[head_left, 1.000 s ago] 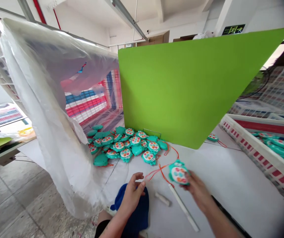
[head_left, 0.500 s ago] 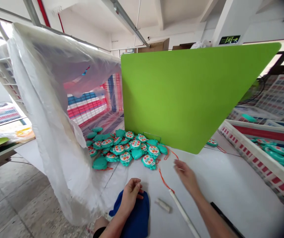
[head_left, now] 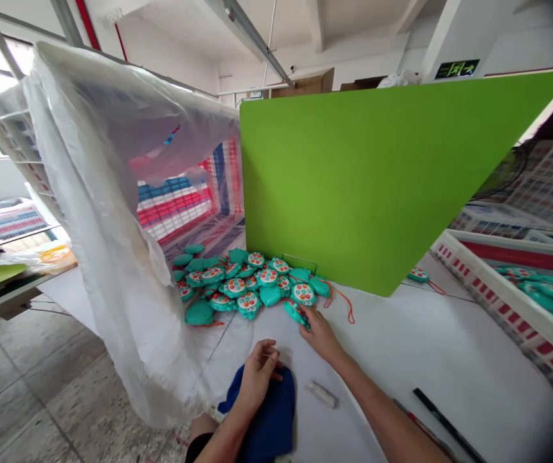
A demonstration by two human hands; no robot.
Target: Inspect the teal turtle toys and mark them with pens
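Head view: the right hand (head_left: 321, 335) is pinching a teal toy (head_left: 296, 314) at the front edge of a heap of matching toys (head_left: 247, 283) on the white counter (head_left: 402, 360), while the left hand (head_left: 257, 376) is resting, fingers loosely curled, on a blue cloth (head_left: 276, 411).

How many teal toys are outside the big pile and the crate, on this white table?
2: one toy under the right hand, one toy beyond the green board. Others may be hidden.
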